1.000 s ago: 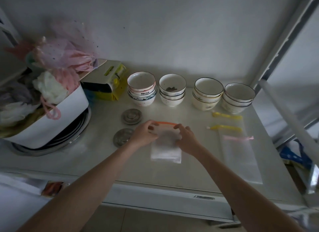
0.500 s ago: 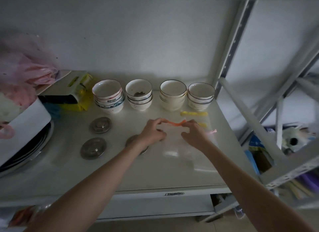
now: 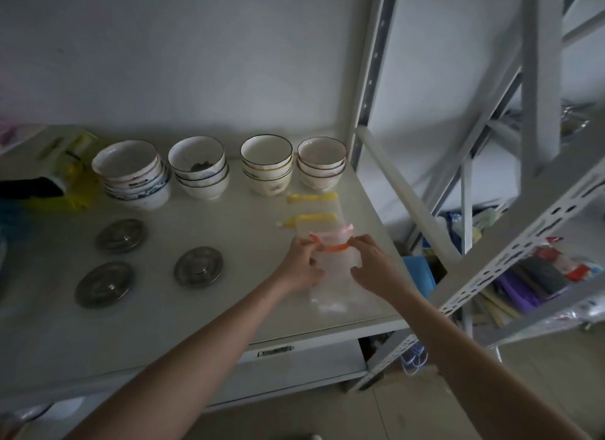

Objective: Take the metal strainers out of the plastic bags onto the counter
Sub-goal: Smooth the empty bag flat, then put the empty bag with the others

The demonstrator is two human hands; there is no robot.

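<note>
While both hands work at the orange-topped plastic bag (image 3: 334,269), the step in hand looks like handling that bag after, or during, emptying: it lies flat on the surface (image 3: 229,308) and no strainer shows through its clear film, though the dim light makes that hard to confirm. The left hand (image 3: 302,269) has its fingers (image 3: 299,243) pinched together on the left end of the orange zip strip (image 3: 330,246); the right hand (image 3: 373,264) has its fingers (image 3: 358,240) closed on the strip's right end, and the bag hangs back from the strip toward the wrists. Three metal strainers lie bare on the surface well to the left of the left fingers: the nearest (image 3: 198,266), one beyond it (image 3: 120,236) and one closer to the front edge (image 3: 104,284). Just past the fingertips lie more bags, a pink-topped one (image 3: 337,235) touching the orange strip and two yellow-topped ones (image 3: 311,219) (image 3: 312,197), all seemingly flat. Four stacks of bowls (image 3: 266,164) stand further on by the wall.

Judged from this, the unpacking is near its end. The next move calls for checking whether the held bag is truly empty; if so, laying it on the pile ahead of the fingers, and if not, parting the zip and tipping the strainer out beside the others
</note>
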